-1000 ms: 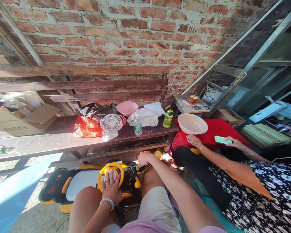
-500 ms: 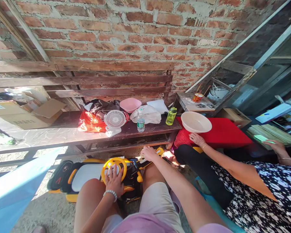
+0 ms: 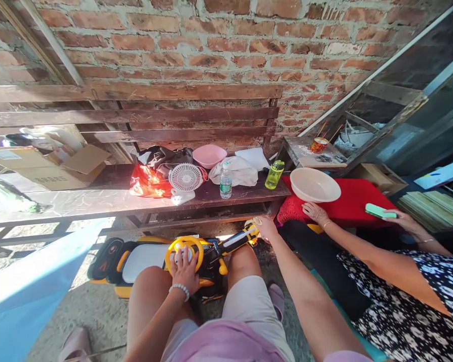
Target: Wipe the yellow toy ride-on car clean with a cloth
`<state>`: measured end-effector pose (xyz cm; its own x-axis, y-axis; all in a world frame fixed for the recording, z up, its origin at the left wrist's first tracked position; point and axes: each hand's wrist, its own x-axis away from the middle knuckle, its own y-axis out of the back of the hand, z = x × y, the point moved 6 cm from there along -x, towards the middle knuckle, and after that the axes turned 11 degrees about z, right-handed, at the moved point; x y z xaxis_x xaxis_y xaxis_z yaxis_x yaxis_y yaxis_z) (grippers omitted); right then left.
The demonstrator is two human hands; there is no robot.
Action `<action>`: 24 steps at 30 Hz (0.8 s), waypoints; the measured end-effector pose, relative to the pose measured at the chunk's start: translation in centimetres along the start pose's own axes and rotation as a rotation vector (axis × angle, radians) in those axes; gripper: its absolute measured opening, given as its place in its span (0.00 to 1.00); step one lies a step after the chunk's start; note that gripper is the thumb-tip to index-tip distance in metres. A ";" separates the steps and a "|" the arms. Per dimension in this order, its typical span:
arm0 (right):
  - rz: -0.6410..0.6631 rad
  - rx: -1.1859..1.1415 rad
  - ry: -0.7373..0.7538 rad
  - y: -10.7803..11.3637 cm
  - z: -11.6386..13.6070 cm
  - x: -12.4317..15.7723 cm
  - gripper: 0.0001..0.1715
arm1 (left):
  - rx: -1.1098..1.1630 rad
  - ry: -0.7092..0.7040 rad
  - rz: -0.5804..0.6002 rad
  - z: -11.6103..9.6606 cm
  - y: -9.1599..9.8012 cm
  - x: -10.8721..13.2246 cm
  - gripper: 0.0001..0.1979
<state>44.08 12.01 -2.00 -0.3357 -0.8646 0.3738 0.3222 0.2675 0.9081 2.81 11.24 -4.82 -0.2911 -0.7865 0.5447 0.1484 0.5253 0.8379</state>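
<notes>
A black and yellow ride-on toy excavator (image 3: 145, 262) stands at my knees. My left hand (image 3: 184, 274) rests on its yellow steering wheel (image 3: 201, 253), fingers spread over the hub. Out at the far end of the toy's digging arm (image 3: 237, 240), my right hand (image 3: 266, 229) is closed around the yellow tip. The fingers partly hide that tip. On the bench (image 3: 207, 201) beyond are a water bottle (image 3: 225, 183), a white fan (image 3: 185, 178) and a pink basin (image 3: 209, 156).
To my right, another person's hand (image 3: 315, 213) touches a cream basin (image 3: 315, 185) on a red cloth (image 3: 357, 201); their other hand (image 3: 407, 223) holds a light-green object (image 3: 379, 211). A green bottle (image 3: 274, 175) and cardboard box (image 3: 56, 171) are on the bench. A brick wall (image 3: 196, 48) rises behind.
My right hand has moved outward to the digging arm's tip, leaving more of the arm visible. The other person's light-green object has moved left over the red cloth. The view has shifted slightly.
</notes>
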 end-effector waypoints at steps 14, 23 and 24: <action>-0.037 -0.167 0.090 -9.3 3.3 9.0 0.22 | 0.020 -0.028 0.029 -0.6 0.5 0.5 0.51; -0.130 -0.379 -0.303 -4.1 1.0 6.8 0.27 | 0.066 -0.042 0.027 -0.6 0.5 0.4 0.50; -0.080 -0.341 -0.318 -4.2 2.0 6.7 0.27 | 0.066 -0.043 0.023 -0.6 0.4 0.3 0.50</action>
<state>38.72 5.91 -2.88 -0.6084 -0.6894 0.3931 0.5391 0.0044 0.8422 3.36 11.03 -4.27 -0.3293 -0.7600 0.5604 0.0932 0.5644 0.8202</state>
